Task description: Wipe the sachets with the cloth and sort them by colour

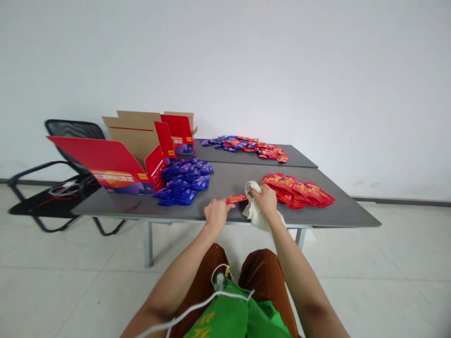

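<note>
At the near edge of the grey table (232, 174), my left hand (215, 213) is closed on the left end of a red packet (237, 199). My right hand (265, 200) is closed on a white cloth (256, 215), which hangs over the table edge and meets the packet's right end. To the right of the cloth lies a heap of red packets (299, 190). A pile of blue packets (185, 180) lies left of my left hand.
An open red carton (116, 173) stands at the table's left, with another open carton (181, 136) behind it. Mixed red and blue packets (246, 144) lie on the far table section. A black chair (45, 202) is at the left. A white cable (197, 305) crosses my lap.
</note>
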A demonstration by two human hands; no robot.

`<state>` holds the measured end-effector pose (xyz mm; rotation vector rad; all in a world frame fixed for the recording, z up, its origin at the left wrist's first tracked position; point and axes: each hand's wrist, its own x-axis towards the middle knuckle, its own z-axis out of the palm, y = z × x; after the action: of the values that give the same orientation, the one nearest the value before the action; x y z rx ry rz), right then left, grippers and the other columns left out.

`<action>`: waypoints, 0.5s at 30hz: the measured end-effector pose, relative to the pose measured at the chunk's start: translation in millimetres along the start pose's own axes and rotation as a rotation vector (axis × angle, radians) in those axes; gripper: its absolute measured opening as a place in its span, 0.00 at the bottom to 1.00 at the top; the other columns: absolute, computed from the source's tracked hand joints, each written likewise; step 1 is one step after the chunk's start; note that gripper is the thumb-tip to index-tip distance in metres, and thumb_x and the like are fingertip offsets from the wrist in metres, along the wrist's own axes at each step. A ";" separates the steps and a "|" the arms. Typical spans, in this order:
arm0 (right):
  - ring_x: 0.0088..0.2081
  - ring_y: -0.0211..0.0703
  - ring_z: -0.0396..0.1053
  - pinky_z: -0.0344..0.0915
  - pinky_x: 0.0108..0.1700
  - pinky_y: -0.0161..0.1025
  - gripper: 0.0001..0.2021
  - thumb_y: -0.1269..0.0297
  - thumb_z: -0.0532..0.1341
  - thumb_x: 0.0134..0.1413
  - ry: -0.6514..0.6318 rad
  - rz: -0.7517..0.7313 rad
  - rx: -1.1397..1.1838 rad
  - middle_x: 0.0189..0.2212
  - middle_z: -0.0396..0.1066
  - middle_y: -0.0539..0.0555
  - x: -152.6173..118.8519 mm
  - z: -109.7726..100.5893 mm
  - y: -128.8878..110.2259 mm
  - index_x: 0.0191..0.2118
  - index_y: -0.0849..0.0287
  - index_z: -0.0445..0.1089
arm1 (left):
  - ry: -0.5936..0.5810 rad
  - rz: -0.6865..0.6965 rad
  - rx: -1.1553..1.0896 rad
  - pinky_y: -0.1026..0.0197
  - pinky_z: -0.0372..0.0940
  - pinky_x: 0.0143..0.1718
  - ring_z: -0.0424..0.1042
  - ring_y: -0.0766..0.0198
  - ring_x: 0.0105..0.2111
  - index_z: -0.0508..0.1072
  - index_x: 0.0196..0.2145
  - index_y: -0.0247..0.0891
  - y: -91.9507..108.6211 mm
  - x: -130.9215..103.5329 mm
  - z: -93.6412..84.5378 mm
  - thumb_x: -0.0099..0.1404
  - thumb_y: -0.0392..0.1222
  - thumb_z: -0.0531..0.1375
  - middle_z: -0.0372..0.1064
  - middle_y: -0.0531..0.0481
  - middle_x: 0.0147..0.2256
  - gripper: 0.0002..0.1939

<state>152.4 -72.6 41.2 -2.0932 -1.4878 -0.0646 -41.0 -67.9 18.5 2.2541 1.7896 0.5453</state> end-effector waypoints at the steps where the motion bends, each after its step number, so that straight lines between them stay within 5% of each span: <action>1: 0.32 0.42 0.69 0.59 0.34 0.34 0.23 0.46 0.53 0.59 0.050 -0.046 0.047 0.31 0.71 0.56 -0.2 -6.8 1.3 0.32 0.61 0.75 | 0.040 -0.024 -0.050 0.54 0.62 0.41 0.71 0.48 0.43 0.76 0.48 0.43 -3.0 -0.7 0.3 0.64 0.60 0.53 0.74 0.38 0.40 0.25; 4: 0.31 0.41 0.66 0.59 0.35 0.34 0.25 0.46 0.51 0.61 0.116 -0.200 0.169 0.29 0.69 0.54 -5.4 -20.4 -2.5 0.30 0.61 0.74 | 0.071 -0.057 -0.315 0.58 0.63 0.40 0.73 0.53 0.42 0.76 0.48 0.46 -14.2 6.1 0.4 0.67 0.55 0.51 0.76 0.43 0.40 0.20; 9: 0.38 0.40 0.67 0.60 0.42 0.33 0.17 0.50 0.56 0.60 -0.081 -0.490 0.184 0.39 0.69 0.53 -22.8 -3.9 -27.3 0.35 0.57 0.76 | -0.279 -0.278 -0.939 0.66 0.67 0.30 0.75 0.66 0.27 0.77 0.40 0.36 -22.8 33.6 0.5 0.65 0.42 0.57 0.76 0.47 0.30 0.12; 12: 0.42 0.38 0.67 0.60 0.44 0.32 0.14 0.51 0.58 0.59 -0.252 -0.597 0.072 0.44 0.66 0.50 -29.7 18.8 -38.1 0.42 0.51 0.76 | -0.382 -0.364 -1.022 0.65 0.68 0.28 0.73 0.67 0.22 0.76 0.34 0.32 -23.4 42.8 1.3 0.61 0.36 0.60 0.74 0.49 0.23 0.06; 15: 0.41 0.38 0.68 0.61 0.42 0.32 0.15 0.50 0.56 0.60 -0.289 -0.525 -0.035 0.47 0.65 0.51 -21.4 34.0 -37.3 0.45 0.48 0.74 | -0.438 -0.380 -1.045 0.63 0.70 0.31 0.74 0.65 0.23 0.75 0.29 0.30 -25.3 44.6 0.4 0.60 0.34 0.60 0.73 0.47 0.22 0.05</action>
<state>101.9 -66.6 20.7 -1.7358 -2.1944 0.0165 -54.7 -18.6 15.2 1.1719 1.2090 0.6324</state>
